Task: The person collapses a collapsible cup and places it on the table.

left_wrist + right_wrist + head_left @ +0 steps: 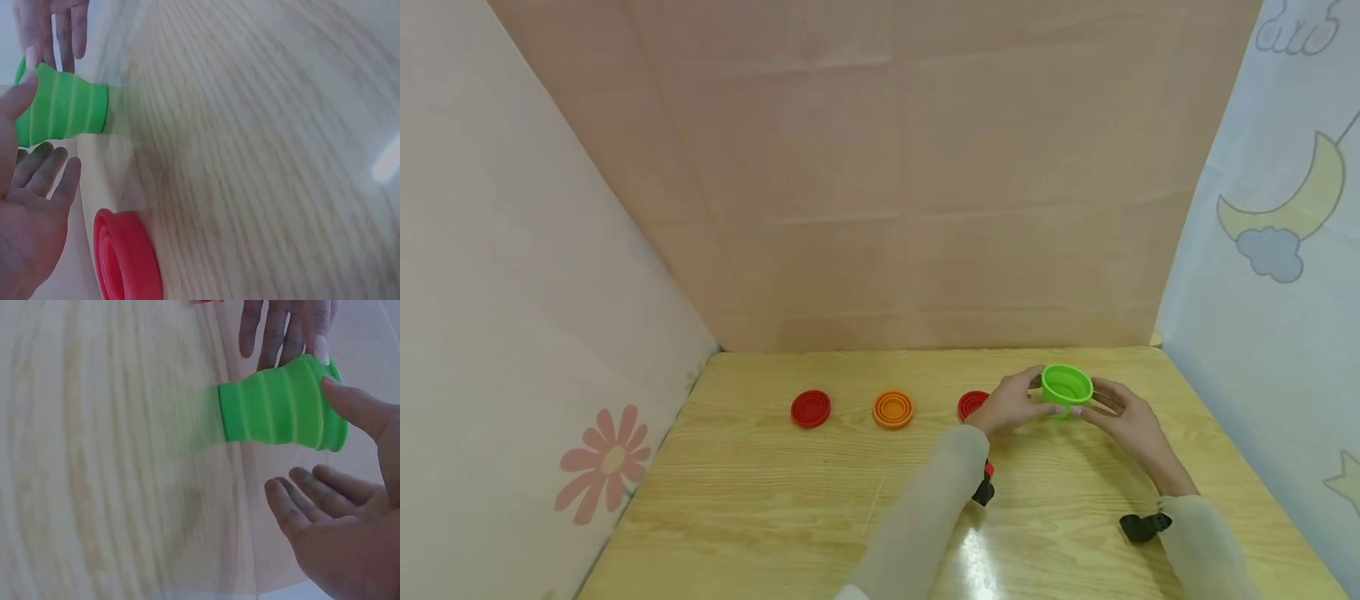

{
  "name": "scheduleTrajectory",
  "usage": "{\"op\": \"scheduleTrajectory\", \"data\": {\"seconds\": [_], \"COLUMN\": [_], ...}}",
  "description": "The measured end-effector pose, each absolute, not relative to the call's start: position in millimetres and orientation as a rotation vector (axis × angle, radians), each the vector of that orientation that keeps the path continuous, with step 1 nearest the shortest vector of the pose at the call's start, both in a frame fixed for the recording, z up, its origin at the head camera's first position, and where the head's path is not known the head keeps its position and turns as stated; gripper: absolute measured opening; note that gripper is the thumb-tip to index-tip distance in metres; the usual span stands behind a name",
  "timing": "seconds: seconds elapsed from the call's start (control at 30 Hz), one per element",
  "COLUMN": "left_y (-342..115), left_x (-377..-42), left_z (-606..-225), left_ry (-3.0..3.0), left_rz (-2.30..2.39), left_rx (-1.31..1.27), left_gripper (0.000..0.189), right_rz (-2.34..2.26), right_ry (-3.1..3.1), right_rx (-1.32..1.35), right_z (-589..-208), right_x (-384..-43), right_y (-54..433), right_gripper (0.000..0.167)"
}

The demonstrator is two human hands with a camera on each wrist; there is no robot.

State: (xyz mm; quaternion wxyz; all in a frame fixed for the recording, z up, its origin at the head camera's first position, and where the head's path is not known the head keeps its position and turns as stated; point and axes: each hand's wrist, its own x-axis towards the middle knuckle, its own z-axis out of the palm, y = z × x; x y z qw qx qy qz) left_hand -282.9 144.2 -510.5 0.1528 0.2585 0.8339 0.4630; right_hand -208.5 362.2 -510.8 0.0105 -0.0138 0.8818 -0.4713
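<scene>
An extended green collapsible cup [1067,388] stands upright between both hands, its base close over the wooden table. My left hand [1017,402] holds it from the left, thumb at the near rim and fingers around the side. From the right, my right hand [1126,417] holds it too, its thumb on the rim. In the right wrist view, the ribbed wall of the cup [281,406] shows between the hands, and the other right fingers [322,494] are spread beside it. A flattened red collapsible cup [973,404] lies just left of my left hand, which partly hides it.
Farther left on the wooden table [760,500] lie a flattened orange cup [892,409] and another flattened red cup [811,409], in a row. A beige backdrop [887,208] rises behind the table, with patterned panels on both sides.
</scene>
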Motion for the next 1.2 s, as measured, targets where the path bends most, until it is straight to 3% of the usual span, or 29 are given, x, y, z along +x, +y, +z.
{"op": "scheduleTrajectory", "data": {"seconds": [0.2, 0.6, 1.03, 1.2], "left_y": [146, 131, 72, 37], "left_x": [-284, -277, -261, -244], "left_z": [-518, -507, -485, -488], "left_ry": [2.413, 2.365, 2.269, 2.294], "left_rz": [1.400, 1.530, 1.651, 1.668], "left_rx": [0.744, 0.721, 0.811, 0.787], "left_gripper": [0.063, 0.058, 0.056, 0.052], "right_rz": [-1.489, -1.511, -1.652, -1.685], "right_ry": [2.771, 2.792, 2.790, 2.756], "right_rx": [-0.042, -0.033, -0.095, -0.233], "right_z": [-515, -502, -473, -476], "right_x": [-212, -207, -186, -177], "right_y": [361, 352, 300, 271], "right_gripper": [0.078, 0.077, 0.068, 0.063]}}
